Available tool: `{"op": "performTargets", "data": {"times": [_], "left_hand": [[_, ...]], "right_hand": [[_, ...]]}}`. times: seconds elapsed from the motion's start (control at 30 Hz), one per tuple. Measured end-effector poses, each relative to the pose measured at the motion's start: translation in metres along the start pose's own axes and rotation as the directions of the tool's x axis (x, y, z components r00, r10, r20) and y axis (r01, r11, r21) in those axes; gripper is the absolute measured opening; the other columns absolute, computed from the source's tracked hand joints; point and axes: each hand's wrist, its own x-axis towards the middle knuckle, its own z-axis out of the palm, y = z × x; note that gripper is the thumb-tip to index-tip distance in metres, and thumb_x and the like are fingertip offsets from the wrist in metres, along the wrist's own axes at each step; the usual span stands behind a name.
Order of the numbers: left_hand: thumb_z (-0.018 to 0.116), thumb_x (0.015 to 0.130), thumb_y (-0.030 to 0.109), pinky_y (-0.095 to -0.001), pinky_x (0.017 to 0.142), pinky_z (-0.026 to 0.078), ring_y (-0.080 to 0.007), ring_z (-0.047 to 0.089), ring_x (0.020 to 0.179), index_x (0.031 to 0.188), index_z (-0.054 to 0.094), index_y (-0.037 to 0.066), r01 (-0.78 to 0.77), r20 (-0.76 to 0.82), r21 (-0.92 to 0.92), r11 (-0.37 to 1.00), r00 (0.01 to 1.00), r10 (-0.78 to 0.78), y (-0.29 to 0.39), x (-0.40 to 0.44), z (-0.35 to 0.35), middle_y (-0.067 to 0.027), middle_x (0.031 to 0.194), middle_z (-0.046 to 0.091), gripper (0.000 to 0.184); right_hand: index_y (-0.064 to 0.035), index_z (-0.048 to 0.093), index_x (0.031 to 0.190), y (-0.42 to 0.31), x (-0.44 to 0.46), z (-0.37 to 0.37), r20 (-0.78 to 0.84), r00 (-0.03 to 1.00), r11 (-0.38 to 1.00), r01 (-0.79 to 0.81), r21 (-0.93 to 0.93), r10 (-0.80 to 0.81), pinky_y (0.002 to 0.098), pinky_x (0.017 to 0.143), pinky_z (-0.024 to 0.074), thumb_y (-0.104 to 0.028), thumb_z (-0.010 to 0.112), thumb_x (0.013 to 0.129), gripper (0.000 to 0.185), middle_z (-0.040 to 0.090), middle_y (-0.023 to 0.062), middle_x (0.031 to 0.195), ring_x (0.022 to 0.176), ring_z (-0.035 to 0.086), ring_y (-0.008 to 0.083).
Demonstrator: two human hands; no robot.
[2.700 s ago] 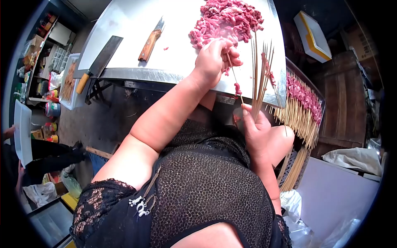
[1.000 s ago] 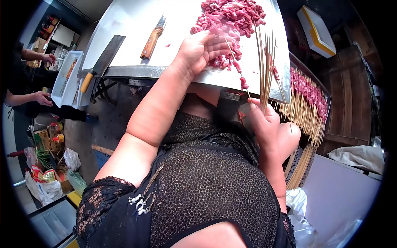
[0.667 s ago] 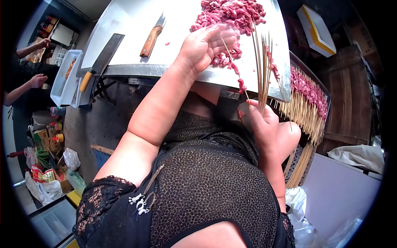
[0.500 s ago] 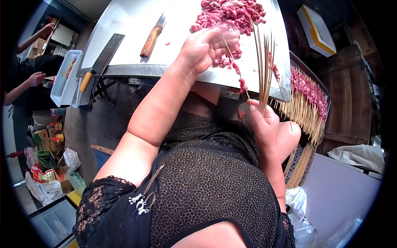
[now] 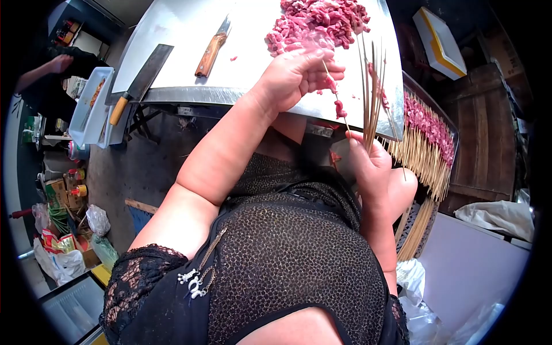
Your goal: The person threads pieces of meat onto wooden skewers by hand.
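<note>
My left hand (image 5: 296, 80) is over the table's front edge, its fingers bent around the upper end of a wooden skewer (image 5: 347, 125). Whatever its fingertips pinch is hidden and blurred. Small pieces of raw red meat (image 5: 340, 109) are threaded along that skewer. The lower end of the skewer is pinched between thumb and finger of my right hand (image 5: 371, 164). This closed hand also grips a bundle of bare skewers (image 5: 372, 109) pointing upward. Just beyond my left hand lies a pile of cut raw meat (image 5: 322, 23).
On the metal-topped table (image 5: 190, 34) lie a cleaver (image 5: 146, 75) and a wooden-handled knife (image 5: 213, 52). A tray at right holds rows of meat skewers (image 5: 428, 129). Another person's arm (image 5: 43, 72) shows at far left, near white tubs (image 5: 95, 109).
My left hand has shifted slightly right and toward me along the skewer. The bundle in my right hand has tilted a little. The other person's arms at left have moved.
</note>
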Motion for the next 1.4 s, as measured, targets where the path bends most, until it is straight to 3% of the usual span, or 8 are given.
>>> {"op": "performTargets", "data": {"times": [0.17,0.33,0.53,0.93,1.03,1.1,1.37,1.4], "left_hand": [[0.047,0.094,0.028,-0.0363,0.085,0.052,-0.0236,0.064,0.092,0.113,0.050,-0.005,0.220,0.107,0.092,0.971,0.968,-0.229,-0.005,-0.012,0.000,-0.0198,0.104,0.062,0.038],[0.049,0.093,0.025,-0.0364,0.084,0.052,-0.0237,0.063,0.093,0.116,0.049,-0.001,-0.145,-0.098,-0.082,0.986,0.986,0.136,0.000,-0.002,0.002,-0.0182,0.102,0.062,0.035],[0.053,0.092,0.019,-0.0342,0.081,0.054,-0.0238,0.064,0.089,0.114,0.049,-0.003,-0.187,-0.193,-0.079,0.979,0.967,0.169,0.004,-0.001,0.000,-0.0176,0.099,0.063,0.031],[0.043,0.094,0.013,-0.0389,0.086,0.052,-0.0303,0.062,0.096,0.111,0.049,-0.003,-0.135,-0.132,-0.167,0.977,0.985,0.114,0.010,-0.004,0.000,-0.0223,0.105,0.061,0.024],[0.042,0.095,0.013,-0.0390,0.085,0.052,-0.0320,0.062,0.098,0.110,0.049,-0.003,-0.124,-0.093,-0.102,0.987,0.989,0.115,0.010,-0.005,-0.001,-0.0231,0.106,0.060,0.023],[0.042,0.095,0.014,-0.0388,0.085,0.053,-0.0327,0.062,0.098,0.110,0.050,-0.003,-0.123,-0.068,-0.053,0.991,0.991,0.120,0.011,-0.006,0.000,-0.0233,0.106,0.060,0.023],[0.045,0.094,0.014,-0.0350,0.080,0.054,-0.0306,0.063,0.096,0.107,0.053,-0.005,-0.045,-0.006,0.127,0.991,0.999,0.046,0.015,-0.012,0.007,-0.0222,0.102,0.062,0.024],[0.045,0.094,0.014,-0.0350,0.080,0.054,-0.0306,0.063,0.096,0.107,0.053,-0.005,-0.042,-0.005,0.126,0.991,0.999,0.043,0.014,-0.012,0.007,-0.0222,0.102,0.062,0.024]], "right_hand": [[0.0013,0.061,0.102,-0.006,0.004,0.002,-0.042,0.999,0.993,-0.011,0.114,0.015,0.0157,0.045,0.0316,-0.006,0.056,0.089,0.016,0.050,-0.0048,0.064,0.051,0.041,0.0016],[0.0002,0.062,0.102,-0.002,-0.005,0.003,-0.035,0.999,1.000,0.003,0.009,-0.002,0.0152,0.049,0.0344,-0.007,0.057,0.089,0.016,0.052,-0.0042,0.067,0.055,0.044,0.0018],[0.0004,0.062,0.101,0.002,-0.012,-0.006,0.002,1.000,1.000,-0.025,0.001,0.025,0.0145,0.054,0.0370,-0.006,0.057,0.088,0.015,0.055,-0.0033,0.073,0.061,0.047,0.0018],[-0.0002,0.062,0.101,0.005,-0.016,-0.012,-0.024,1.000,0.999,0.000,0.044,0.001,0.0154,0.061,0.0435,-0.005,0.057,0.088,0.015,0.063,0.0014,0.085,0.070,0.055,0.0039],[0.0003,0.064,0.099,0.003,-0.015,-0.015,-0.041,0.999,1.000,0.025,-0.001,-0.025,0.0174,0.063,0.0445,-0.004,0.059,0.087,0.014,0.064,0.0019,0.085,0.071,0.056,0.0054],[0.0006,0.065,0.097,0.001,-0.012,-0.024,-0.043,0.992,0.964,0.102,-0.245,-0.116,0.0204,0.066,0.0457,-0.004,0.060,0.085,0.014,0.064,0.0031,0.084,0.074,0.058,0.0076],[0.0008,0.066,0.096,-0.022,-0.006,-0.041,0.001,0.991,0.918,0.125,-0.377,-0.134,0.0190,0.061,0.0402,-0.004,0.060,0.085,0.014,0.059,-0.0016,0.075,0.068,0.049,0.0039],[0.0003,0.064,0.102,-0.020,-0.005,-0.042,0.039,0.989,0.926,0.147,-0.348,-0.143,0.0137,0.056,0.0338,-0.006,0.058,0.087,0.017,0.058,-0.0052,0.079,0.064,0.045,-0.0010]]}}
